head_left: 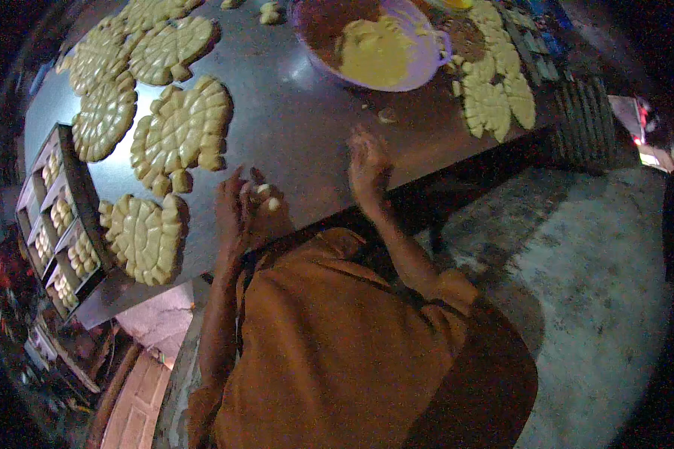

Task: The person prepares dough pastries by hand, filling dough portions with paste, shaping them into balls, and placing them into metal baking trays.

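At the table's near edge, my left hand (234,206) has its fingers apart and slightly bent. Two small pale dough pieces (263,190) lie just to its right, and I see nothing held. My right hand (369,161) hovers at the same edge farther right, fingers stretched toward the far side, somewhat blurred. Beyond it lies a small dough scrap (386,115). Left of my left hand, a flat, scored dough piece (144,239) with a knobbly rim rests on the metal table (277,112). A larger scored dough piece (181,131) sits behind it.
A purple basin (432,75) with a yellow mixture (378,52) stands at the far middle. More scored dough (168,49) covers the far left, and flat dough (488,105) the far right. A divided metal tray (61,217) of small dough balls sits at the left edge.
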`<state>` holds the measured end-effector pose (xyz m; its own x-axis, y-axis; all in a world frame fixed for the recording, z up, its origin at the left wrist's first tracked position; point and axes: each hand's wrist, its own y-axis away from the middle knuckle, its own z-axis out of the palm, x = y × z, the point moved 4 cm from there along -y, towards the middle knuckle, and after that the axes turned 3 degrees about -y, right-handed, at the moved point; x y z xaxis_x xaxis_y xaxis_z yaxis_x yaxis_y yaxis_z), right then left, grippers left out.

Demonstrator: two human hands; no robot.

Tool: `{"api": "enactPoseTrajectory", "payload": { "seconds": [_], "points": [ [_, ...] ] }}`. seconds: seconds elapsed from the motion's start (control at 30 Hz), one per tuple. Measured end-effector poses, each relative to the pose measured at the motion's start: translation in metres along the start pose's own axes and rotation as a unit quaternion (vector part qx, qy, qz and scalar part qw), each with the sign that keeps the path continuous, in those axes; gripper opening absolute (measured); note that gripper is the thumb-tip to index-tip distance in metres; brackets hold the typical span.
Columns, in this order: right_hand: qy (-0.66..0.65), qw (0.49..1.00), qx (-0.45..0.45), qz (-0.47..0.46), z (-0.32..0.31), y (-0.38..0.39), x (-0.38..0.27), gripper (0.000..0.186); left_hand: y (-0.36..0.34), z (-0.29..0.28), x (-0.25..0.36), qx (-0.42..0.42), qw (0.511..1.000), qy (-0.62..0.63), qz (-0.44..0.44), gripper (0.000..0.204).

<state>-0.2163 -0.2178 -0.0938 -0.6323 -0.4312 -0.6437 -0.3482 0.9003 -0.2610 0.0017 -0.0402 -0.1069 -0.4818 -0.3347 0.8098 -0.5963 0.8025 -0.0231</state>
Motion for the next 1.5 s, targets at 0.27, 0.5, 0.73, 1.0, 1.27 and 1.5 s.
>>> {"api": "enactPoseTrajectory", "payload": {
  "seconds": [0.27,0.5,0.73,1.0,1.27,1.5],
  "points": [
    [0.213,0.973,0.063,-0.060,-0.016,-0.069,0.100,0.016,-0.007,-0.004,0.071,0.027,0.997,0.074,0.015,0.019],
    [-0.350,0.926,-0.129,0.064,-0.018,-0.063,0.025,0.026,-0.018,0.012,0.145,0.014,0.996,0.087,0.009,0.021],
    [-0.651,0.680,-0.329,0.071,-0.069,-0.019,-0.094,0.051,-0.022,0.024,0.248,0.146,0.914,-0.067,0.372,0.027],
    [-0.686,0.634,-0.264,-0.240,-0.070,-0.075,-0.114,0.045,-0.049,0.038,0.230,-0.007,0.942,0.124,0.312,0.025],
    [-0.757,0.554,-0.275,0.213,-0.045,-0.095,-0.047,0.041,-0.080,0.044,0.180,-0.047,0.977,0.202,0.051,0.037],
    [-0.439,0.792,-0.365,0.216,-0.018,-0.228,-0.002,0.057,-0.057,-0.001,0.099,0.015,0.968,0.210,-0.134,0.022]
  ]
}}
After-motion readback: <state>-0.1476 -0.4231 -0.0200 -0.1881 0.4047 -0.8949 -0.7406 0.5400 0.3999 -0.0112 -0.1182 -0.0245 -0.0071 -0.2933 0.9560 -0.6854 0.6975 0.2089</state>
